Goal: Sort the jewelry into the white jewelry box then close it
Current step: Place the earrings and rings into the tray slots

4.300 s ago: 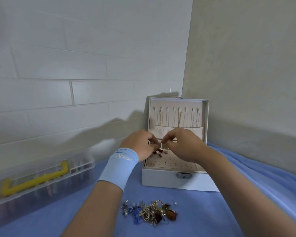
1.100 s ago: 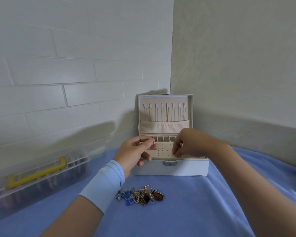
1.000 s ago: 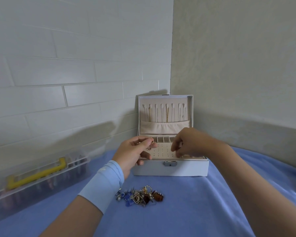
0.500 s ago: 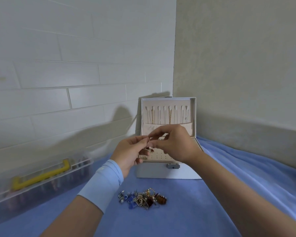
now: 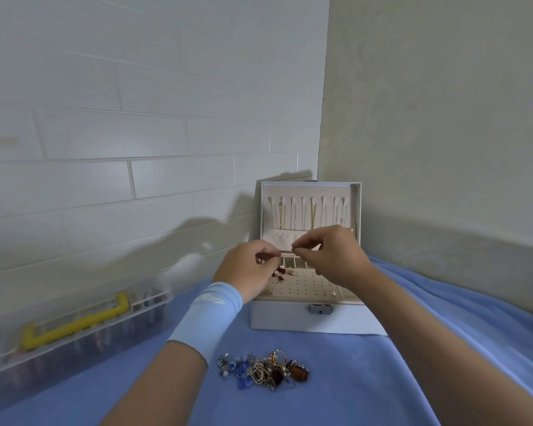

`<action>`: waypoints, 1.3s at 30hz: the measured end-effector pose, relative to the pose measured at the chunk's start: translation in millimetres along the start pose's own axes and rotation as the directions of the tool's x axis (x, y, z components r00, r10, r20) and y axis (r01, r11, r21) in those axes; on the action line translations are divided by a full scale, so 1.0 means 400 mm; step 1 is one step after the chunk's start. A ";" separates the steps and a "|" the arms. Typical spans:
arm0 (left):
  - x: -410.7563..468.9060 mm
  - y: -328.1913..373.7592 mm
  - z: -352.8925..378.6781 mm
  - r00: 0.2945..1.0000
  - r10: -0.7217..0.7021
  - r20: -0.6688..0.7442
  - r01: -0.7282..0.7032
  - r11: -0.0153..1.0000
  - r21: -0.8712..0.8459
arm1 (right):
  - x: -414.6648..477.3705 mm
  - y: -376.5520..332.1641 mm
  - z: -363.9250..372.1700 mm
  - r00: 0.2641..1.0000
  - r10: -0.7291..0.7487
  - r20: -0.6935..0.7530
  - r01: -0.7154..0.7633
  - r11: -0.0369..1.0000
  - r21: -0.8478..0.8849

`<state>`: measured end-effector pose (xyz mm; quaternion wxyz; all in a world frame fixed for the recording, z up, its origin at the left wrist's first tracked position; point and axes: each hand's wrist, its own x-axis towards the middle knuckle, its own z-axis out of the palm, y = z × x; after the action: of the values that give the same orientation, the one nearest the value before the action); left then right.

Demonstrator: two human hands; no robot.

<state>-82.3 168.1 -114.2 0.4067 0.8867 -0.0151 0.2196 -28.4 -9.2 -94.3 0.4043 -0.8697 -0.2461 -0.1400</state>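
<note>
Storage case (image 5: 74, 327) with its yellow handle is sitting far left, unused. Your left hand (image 5: 246, 272) is curling over the earring panel (image 5: 302, 285), fingertips pressed together on something too small to identify. Your right hand (image 5: 336, 256) is pinching a tiny piece (image 5: 294, 248) above the open white jewelry box (image 5: 314, 318), probably for seating. Unsorted jewelry pile (image 5: 263, 370) is waiting just in front.

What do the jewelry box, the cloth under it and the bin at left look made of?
Jewelry box: smooth white shell, maybe faux leather, with a matte beige lining and metal clasp. Cloth: soft blue fabric, folds show. Bin: clear plastic, see-through, with a yellow handle.
</note>
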 end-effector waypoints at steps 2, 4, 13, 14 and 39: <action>0.021 -0.007 0.013 0.999 0.018 0.040 -0.024 0.989 0.143 | 0.014 0.012 0.008 0.998 0.041 0.054 -0.037 0.997 -0.067; 0.038 -0.011 0.026 0.997 0.039 0.069 -0.054 0.969 0.240 | 0.024 0.024 0.020 0.993 0.083 0.086 -0.067 0.984 -0.167; 0.054 -0.045 0.064 0.962 0.159 0.220 -0.243 0.865 0.438 | 0.022 0.048 0.046 0.990 0.074 0.117 -0.011 0.882 -0.471; 0.054 -0.045 0.064 0.963 0.163 0.216 -0.244 0.871 0.426 | 0.023 0.048 0.047 0.991 0.053 0.120 0.014 0.868 -0.497; -0.003 0.004 -0.019 0.978 0.131 0.161 -0.175 0.936 0.306 | -0.020 -0.035 -0.018 0.893 -0.008 0.451 0.129 0.963 -0.238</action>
<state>-86.6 172.2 -109.2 0.2379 0.9498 -0.0767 0.1883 -43.0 -9.5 -84.5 0.2139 -0.9148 -0.3421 0.0175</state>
